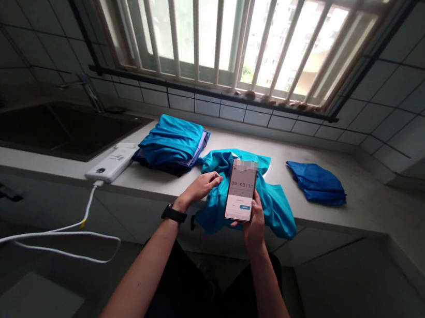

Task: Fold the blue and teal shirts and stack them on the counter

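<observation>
A smartphone (241, 194) with a timer reading 00:03:11 is upright in my right hand (256, 222), whose fingers wrap round its lower right side. Beneath and behind the phone lies a crumpled teal garment (276, 206), partly hanging over the counter's front edge. My left hand (201, 186), with a black band on the wrist, rests at the garment's left part; its fingers reach loosely toward the phone and hold nothing that I can see. To the left stands a stack of folded clothes (175, 141), teal on top with purple and dark blue below.
A folded blue cloth (316, 183) lies on the counter (322, 215) at the right. At the left are a white power bank (112, 164) with a white cable (89, 205), a dark sink (44, 126) and a faucet (91, 93). A barred window (229, 31) is behind.
</observation>
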`<action>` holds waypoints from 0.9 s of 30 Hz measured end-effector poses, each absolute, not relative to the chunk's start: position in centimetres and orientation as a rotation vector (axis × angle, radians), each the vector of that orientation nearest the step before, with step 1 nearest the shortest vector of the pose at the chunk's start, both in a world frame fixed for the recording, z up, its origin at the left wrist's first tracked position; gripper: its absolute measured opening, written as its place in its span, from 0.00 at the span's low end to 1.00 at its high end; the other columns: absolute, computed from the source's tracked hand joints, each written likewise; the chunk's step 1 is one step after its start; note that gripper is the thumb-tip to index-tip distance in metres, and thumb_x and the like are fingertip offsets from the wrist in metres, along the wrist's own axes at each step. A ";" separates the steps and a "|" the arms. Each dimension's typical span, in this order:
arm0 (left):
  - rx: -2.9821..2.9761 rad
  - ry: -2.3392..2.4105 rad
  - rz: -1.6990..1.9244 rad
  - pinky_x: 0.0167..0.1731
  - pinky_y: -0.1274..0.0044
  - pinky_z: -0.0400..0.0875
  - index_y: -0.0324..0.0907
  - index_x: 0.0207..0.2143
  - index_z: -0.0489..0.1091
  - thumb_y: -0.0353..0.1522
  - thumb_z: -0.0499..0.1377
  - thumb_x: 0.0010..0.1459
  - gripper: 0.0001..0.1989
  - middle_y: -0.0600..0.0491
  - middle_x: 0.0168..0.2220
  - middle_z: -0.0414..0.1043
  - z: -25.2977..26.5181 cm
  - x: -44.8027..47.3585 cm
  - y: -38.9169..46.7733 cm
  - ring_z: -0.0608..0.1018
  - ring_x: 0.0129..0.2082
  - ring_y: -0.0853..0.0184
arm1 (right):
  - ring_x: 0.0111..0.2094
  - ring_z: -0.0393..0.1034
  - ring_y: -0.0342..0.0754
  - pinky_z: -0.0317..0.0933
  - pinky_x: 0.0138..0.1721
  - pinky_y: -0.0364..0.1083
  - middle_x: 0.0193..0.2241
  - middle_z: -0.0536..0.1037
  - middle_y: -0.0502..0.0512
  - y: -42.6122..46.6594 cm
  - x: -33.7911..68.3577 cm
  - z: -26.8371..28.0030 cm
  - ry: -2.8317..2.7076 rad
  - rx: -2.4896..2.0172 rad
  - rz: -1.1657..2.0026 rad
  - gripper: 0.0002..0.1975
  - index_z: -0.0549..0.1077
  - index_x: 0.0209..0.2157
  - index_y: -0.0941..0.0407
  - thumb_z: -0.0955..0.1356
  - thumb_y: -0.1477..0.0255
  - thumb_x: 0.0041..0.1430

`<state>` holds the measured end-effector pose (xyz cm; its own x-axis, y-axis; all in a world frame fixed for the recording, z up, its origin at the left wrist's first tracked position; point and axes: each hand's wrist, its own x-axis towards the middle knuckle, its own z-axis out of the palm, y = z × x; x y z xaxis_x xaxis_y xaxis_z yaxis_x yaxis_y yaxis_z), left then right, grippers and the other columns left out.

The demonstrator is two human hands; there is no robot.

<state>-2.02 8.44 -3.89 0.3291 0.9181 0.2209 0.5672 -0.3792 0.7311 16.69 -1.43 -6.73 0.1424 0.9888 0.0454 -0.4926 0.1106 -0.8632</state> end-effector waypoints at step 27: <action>2.068 1.298 0.849 0.39 0.74 0.70 0.44 0.35 0.70 0.50 0.48 0.66 0.22 0.51 0.35 0.76 -3.8 -1.9 8.2 0.77 0.36 0.62 | 0.37 0.79 0.53 0.73 0.31 0.47 0.43 0.84 0.55 -2.3 16.0 -5.5 -0.662 -0.852 1.277 0.36 0.68 0.61 0.53 0.74 0.54 0.53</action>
